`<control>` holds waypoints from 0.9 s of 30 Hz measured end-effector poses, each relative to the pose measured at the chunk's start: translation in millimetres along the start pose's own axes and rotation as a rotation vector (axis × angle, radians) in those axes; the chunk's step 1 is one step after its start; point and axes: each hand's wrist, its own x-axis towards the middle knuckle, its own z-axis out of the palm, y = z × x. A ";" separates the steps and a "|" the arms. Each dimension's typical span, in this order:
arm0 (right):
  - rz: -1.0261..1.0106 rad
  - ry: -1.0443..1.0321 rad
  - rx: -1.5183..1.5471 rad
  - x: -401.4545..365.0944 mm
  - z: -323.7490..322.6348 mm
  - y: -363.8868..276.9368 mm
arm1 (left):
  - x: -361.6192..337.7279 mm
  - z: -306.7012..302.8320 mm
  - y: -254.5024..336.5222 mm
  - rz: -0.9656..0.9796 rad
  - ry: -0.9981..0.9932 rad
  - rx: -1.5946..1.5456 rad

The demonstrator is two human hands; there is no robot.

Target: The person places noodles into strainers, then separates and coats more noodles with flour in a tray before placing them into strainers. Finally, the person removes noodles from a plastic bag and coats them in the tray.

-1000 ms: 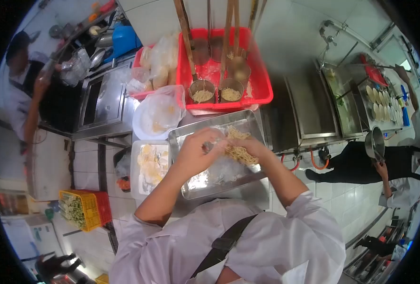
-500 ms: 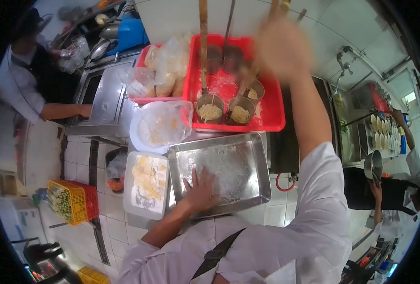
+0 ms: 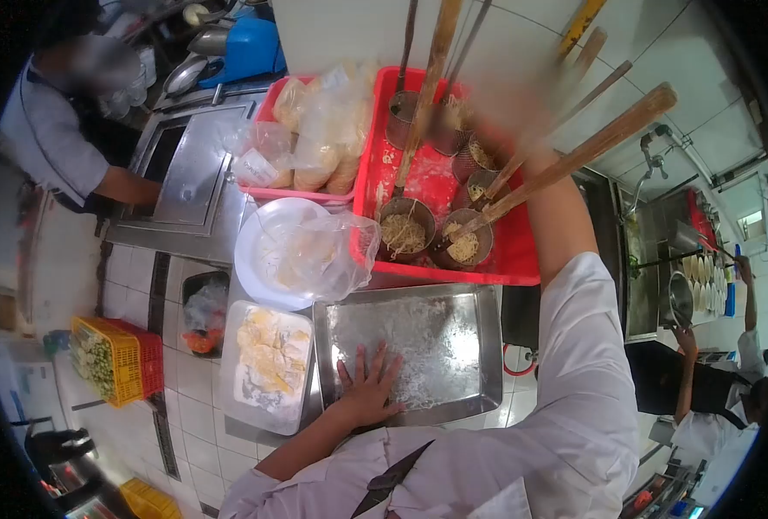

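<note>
My left hand [image 3: 371, 389] lies with fingers spread on the bottom of a wet, shallow metal tray [image 3: 453, 346]. My right hand [image 3: 518, 108] reaches over the far right part of a red plastic tub [image 3: 509, 259], behind several long handles. It is smeared, so its fingers and anything in them cannot be made out. Inside the tub stand several noodle strainers, one of them a front strainer [image 3: 404, 232] full of noodles. Another front strainer [image 3: 463, 242] also holds noodles, and its thick wooden handle [image 3: 591, 156] leans to the right.
Left of the metal tray is a white tray [image 3: 267, 368] of floury yellow pieces. Behind it stand a white bowl [image 3: 267, 268] with a plastic bag and a crate of bagged noodles [image 3: 323, 143]. Co-workers stand at left [image 3: 64, 147] and right [image 3: 687, 381].
My right hand, earlier above the tub over the upright handles, is now lower behind them. Several strainer handles now lean right. My left hand stays flat in the tray; the view has shifted slightly.
</note>
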 end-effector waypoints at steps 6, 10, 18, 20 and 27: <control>-0.229 0.255 0.054 -78.6 -35.0 -56.8 | -2.8 7.8 0.3 0.004 0.051 0.016; -0.763 0.548 -0.299 -94.6 -0.4 -39.1 | -0.8 6.0 5.0 -0.019 0.063 0.084; -0.235 -0.128 -0.167 -94.7 -13.2 -15.4 | -1.1 -4.7 10.9 -0.086 0.000 0.075; -0.281 -0.569 -0.485 -143.4 -22.5 -29.0 | 0.1 5.6 8.8 -0.070 0.007 0.094; -0.277 -0.332 -0.597 -223.8 -50.5 -4.8 | -5.2 -3.4 15.7 -0.084 -0.008 0.120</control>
